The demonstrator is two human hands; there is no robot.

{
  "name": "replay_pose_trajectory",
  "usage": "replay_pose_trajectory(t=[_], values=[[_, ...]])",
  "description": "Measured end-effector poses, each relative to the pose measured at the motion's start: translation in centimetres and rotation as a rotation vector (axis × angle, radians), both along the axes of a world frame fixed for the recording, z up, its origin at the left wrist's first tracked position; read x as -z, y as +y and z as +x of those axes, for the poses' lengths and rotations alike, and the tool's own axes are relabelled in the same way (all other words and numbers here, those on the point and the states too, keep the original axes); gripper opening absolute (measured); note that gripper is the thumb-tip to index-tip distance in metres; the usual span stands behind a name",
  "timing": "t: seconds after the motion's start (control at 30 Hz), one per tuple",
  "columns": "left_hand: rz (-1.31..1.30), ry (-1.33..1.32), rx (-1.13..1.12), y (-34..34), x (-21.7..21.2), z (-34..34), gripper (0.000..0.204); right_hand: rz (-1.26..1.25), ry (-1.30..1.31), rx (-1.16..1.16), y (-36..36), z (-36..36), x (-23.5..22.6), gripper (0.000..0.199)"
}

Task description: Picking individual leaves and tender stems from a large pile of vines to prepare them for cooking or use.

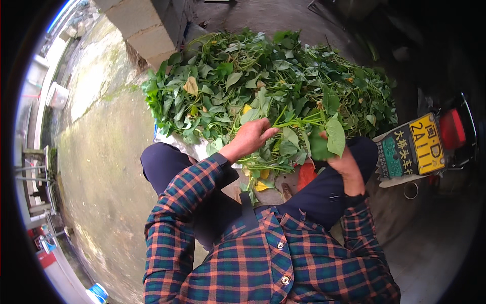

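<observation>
A long heap of green leafy vines (233, 83) lies in front of me, with a few yellowed leaves among it. My left hand (251, 137) is closed, thumb and fingers pinching a bunch of leafy stems (298, 122) just above the heap's near side. The stems stretch to the right toward my right hand (343, 161), which is raised by my right knee. A broad green leaf (335, 136) covers most of its fingers; they appear curled around the leafy end of the same stems. More loose stems and leaves (260, 167) hang between my knees, below my left hand.
A concrete block pillar (147, 30) rises at the heap's far left. On the right is a parked vehicle's rear with a yellow plate (428, 143) and red light (452, 127). Something red (306, 176) lies between my legs. A white bucket (57, 95) stands far left.
</observation>
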State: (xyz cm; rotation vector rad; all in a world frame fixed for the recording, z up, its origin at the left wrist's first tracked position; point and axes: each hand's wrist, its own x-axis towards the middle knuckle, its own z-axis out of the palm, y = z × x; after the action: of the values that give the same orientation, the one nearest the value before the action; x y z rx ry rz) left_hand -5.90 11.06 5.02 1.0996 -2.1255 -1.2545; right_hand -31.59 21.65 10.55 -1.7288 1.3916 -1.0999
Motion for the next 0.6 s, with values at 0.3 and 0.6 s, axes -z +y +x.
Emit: replay_pose_trajectory(t=[0.3, 0.6], values=[[-0.026, 0.037, -0.061, 1.3, 0.9, 1.1, 0.029, 1.019, -0.647, -0.033, -1.8, 6.7, 3.6, 0.039], [0.290, 0.125, -0.120, 1.5, 2.2, 1.0, 0.033, 0.843, -0.584, -0.141, -1.8, 6.8, 5.1, 0.028]])
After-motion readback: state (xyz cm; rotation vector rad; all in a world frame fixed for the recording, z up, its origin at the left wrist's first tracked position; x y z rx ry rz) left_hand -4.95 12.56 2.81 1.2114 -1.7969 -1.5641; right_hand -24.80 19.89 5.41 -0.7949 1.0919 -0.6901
